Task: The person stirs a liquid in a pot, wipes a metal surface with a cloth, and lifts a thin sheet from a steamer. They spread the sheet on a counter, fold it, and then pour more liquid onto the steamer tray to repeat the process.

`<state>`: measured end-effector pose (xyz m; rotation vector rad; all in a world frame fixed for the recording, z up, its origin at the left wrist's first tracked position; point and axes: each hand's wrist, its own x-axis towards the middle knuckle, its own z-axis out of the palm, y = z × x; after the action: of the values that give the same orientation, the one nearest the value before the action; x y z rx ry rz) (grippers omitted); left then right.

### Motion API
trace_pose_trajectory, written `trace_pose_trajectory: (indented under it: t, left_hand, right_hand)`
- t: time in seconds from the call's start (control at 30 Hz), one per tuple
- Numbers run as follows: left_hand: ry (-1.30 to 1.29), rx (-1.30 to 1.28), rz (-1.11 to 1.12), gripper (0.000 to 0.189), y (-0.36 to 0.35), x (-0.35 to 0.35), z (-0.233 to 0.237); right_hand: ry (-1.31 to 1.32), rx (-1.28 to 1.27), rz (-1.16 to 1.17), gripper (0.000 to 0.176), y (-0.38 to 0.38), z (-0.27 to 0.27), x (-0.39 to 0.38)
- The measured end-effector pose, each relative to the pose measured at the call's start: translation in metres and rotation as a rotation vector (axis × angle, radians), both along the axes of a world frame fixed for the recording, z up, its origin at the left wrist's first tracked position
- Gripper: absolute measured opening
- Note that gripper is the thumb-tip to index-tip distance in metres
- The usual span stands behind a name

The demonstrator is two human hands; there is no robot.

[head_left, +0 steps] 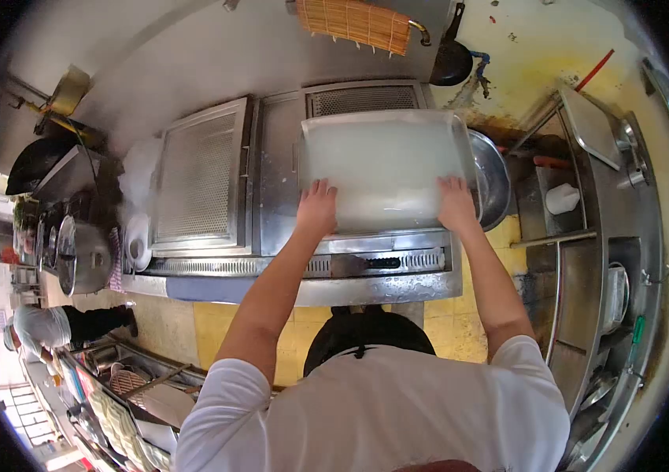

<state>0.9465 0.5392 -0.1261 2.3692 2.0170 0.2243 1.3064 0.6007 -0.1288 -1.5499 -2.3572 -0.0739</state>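
Observation:
A large rectangular tray (pixel 382 149) with a smooth, whitish, translucent surface spans the right part of the steel steamer counter. My left hand (pixel 316 208) is closed on its near left corner, fingers pointing away from me. At the near right corner my right hand (pixel 458 203) grips it the same way. The undersides of both hands are hidden. Beneath the tray's far edge shows a perforated steamer panel (pixel 366 97), and a metal bowl (pixel 494 177) sticks out past its right side.
A perforated steamer drawer (pixel 199 175) lies left of the tray, with steam around it. A black-handled scraper (pixel 382 263) rests on the slotted front ledge (pixel 271 266). Steel shelving (pixel 586 259) stands at right. Another person (pixel 42 325) bends over a counter at far left.

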Motion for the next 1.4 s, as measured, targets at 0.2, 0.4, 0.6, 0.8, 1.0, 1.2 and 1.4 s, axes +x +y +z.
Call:
trace_pose_trajectory:
  t: [0.2,0.4,0.6,0.8,1.0,1.2,1.4]
  left_hand:
    - [0.012,-0.327,-0.019,0.020,0.023,-0.012,-0.027]
    - [-0.229,-0.127,0.067,0.019,0.020,-0.019,0.020]
    - [0.057,-0.184,-0.047,0.021,0.042,-0.029,-0.021]
    - [0.078,-0.416,-0.122,0.016,0.014,-0.038,0.006]
    - [-0.117,-0.372,-0.088,0.018,0.028,-0.032,0.039]
    - [-0.145,-0.092,-0.074,0.022,0.106,-0.023,0.020]
    - [-0.033,-0.161,-0.002,0.030,0.180,-0.038,-0.029]
  right_hand:
    - [-0.310,-0.540,-0.051,0.027,0.020,0.005,0.006]
    - [-0.041,-0.199,-0.110,0.022,0.017,0.017,0.005]
    - [-0.208,-0.402,-0.057,0.024,0.052,-0.023,0.011]
    - [-0.359,-0.668,-0.135,0.026,0.017,0.037,0.010]
    - [-0.235,-0.406,0.001,0.023,0.031,0.034,0.001]
    - [-0.077,-0.192,-0.016,0.024,0.108,0.034,-0.039]
    - [-0.263,-0.087,0.069,0.032,0.177,-0.005,-0.050]
